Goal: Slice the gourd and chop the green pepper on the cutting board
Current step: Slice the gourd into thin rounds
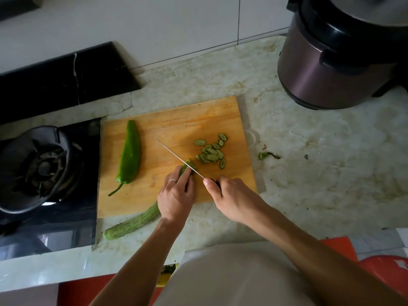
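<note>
Step in hand: I am slicing the gourd; the pepper's turn has not come, so I judge the task under halfway.
Gourd: it lies slantwise, its far end on the cutting board under my left hand, its near end hanging off the board's near edge onto the counter.
Left hand: my fingers are curled down over the gourd's far end and pin it to the board, fingertips just beside the blade; a ring shows on one finger.
Right hand: it is wrapped round the handle of the knife, thumb laid along the top. The handle itself is mostly hidden in my fist.
Blade: it runs from my right hand up and to the left, crossing the gourd's cut end. I think the edge is in the flesh, though from above I cannot tell how deep.
Slices: a loose heap of thin oval pieces lies on the board to the right of the blade, a few scattered on the far side.
Green pepper: whole, stem towards me, on the left part of the board, well apart from the knife.
Next move calls for: finishing this cut, then sliding my left fingers back along the gourd to bare a thin new piece, knuckles kept ahead of the fingertips.
Around: a gas burner on the left, a cooker pot at far right, a stem scrap on the counter right of the board.
</note>
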